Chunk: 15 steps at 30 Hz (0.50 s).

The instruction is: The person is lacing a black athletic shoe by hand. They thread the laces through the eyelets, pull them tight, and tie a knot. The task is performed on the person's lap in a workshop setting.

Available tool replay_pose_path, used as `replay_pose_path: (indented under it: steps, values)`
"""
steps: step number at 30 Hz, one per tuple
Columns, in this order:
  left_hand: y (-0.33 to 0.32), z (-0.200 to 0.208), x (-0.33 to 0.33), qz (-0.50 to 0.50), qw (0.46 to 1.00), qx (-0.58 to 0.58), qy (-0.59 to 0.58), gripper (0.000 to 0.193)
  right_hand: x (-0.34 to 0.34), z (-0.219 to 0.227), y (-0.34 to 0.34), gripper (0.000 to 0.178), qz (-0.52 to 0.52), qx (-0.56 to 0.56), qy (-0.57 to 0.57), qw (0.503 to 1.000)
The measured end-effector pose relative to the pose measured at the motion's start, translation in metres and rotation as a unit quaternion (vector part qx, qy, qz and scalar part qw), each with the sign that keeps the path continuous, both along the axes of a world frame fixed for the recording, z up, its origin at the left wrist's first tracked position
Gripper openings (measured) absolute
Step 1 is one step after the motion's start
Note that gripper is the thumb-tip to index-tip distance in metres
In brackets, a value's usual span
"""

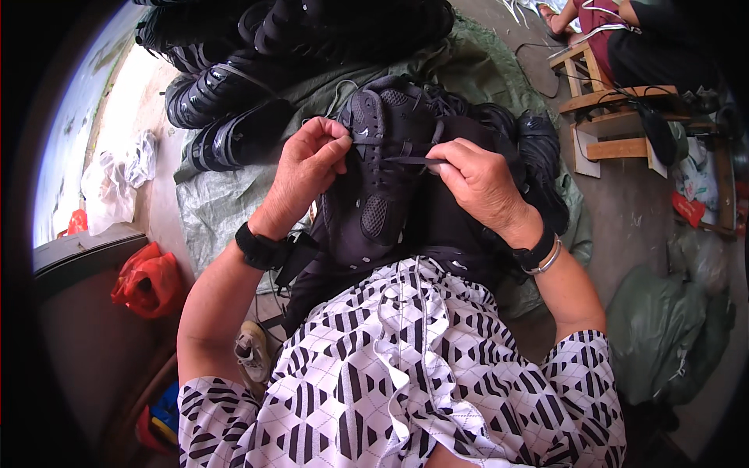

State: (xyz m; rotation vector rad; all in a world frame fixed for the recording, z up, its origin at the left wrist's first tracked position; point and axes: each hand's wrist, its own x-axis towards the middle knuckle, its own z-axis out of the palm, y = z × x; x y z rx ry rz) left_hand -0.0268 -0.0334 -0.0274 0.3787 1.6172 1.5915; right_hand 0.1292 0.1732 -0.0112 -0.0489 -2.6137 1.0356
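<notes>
Black shoelace (407, 161) is grasped by the pinched fingers of the right hand (482, 183), at the right side of a black shoe (376, 216); the fingers of the left hand (308, 160) are closed at the opposite side, seemingly on it too. The shoe is supported on the lap (443, 214), so it could be slid or twisted by a hard, one-sided tug. Uneven lengths could be left by unequal pulling, and a missed loop could easily be hidden by black on black. Beyond, more black shoes (222, 92) are heaped on a green sheet (204, 214), where a trailing end could be snagged.
</notes>
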Motion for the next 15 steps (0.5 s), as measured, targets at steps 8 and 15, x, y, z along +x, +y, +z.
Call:
replay_pose_path:
  steps: [8,15]
  values:
    - [-0.002,0.0,-0.001,-0.011,1.0,0.001,-0.008,0.011,0.014,0.019,0.01,0.016,0.027,-0.384,-0.27,0.882]
    - [0.0,-0.003,0.001,-0.009,1.0,0.005,0.003,0.011,-0.009,0.022,-0.009,0.025,0.029,-0.257,-0.299,0.919]
